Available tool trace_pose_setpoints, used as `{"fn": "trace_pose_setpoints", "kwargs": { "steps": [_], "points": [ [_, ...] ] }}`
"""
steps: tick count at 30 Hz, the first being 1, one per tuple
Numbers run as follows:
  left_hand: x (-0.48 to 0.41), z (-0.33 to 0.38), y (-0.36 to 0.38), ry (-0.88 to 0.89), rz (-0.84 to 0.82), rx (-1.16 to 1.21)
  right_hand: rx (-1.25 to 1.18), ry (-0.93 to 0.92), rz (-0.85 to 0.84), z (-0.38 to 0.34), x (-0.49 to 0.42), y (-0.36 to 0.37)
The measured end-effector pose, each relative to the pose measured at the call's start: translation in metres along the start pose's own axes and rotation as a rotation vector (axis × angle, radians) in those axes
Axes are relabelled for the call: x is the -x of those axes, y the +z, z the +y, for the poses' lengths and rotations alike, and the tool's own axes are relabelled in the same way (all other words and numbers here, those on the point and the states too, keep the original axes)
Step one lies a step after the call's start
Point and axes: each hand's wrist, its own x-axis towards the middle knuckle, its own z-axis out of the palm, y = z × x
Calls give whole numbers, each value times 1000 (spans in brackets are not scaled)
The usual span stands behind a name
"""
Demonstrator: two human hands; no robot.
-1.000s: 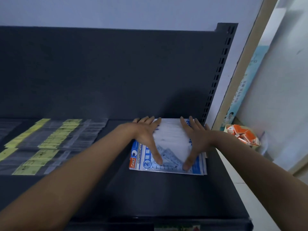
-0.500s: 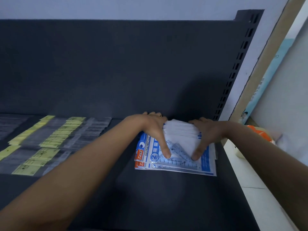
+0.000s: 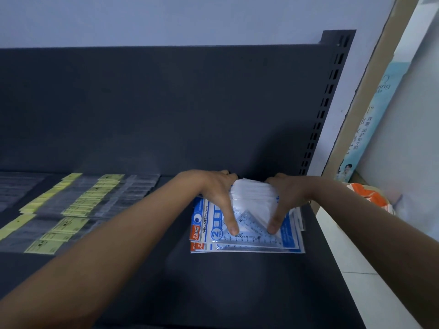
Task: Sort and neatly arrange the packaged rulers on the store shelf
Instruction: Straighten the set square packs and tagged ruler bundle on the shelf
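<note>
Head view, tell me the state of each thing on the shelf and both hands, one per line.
Set square packs: stacked flat on the shelf, edges uneven.
Left hand: grips the stack's left side, thumb on top.
Right hand: grips its right side, thumb on top.
Yellow-labelled ruler packs: lying in overlapping rows, untouched.

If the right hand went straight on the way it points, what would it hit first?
The stack of set-square packets that the right hand grips; beyond it, probably the left hand or the back panel, depth unclear.
</note>
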Motion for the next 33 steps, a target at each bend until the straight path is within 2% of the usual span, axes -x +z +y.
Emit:
{"fn": "trace_pose_setpoints", "kwargs": {
  "steps": [8, 14, 22, 27, 33],
  "points": [
    [23, 2, 15, 49, 75, 68, -53, -110, -26, -12, 16, 8],
    [37, 6, 21, 70, 204, -84, -167, -110, 132, -15, 39, 14],
    [61, 21, 20, 106, 263, -124, -198, -149, 88, -19, 62, 22],
    [77, 22, 29, 149, 406, -175, -263, -204, 218, -21, 77, 31],
    [98, 8, 53, 260, 656, -169, -204, -276, 432, -27, 98, 45]
  ]
}}
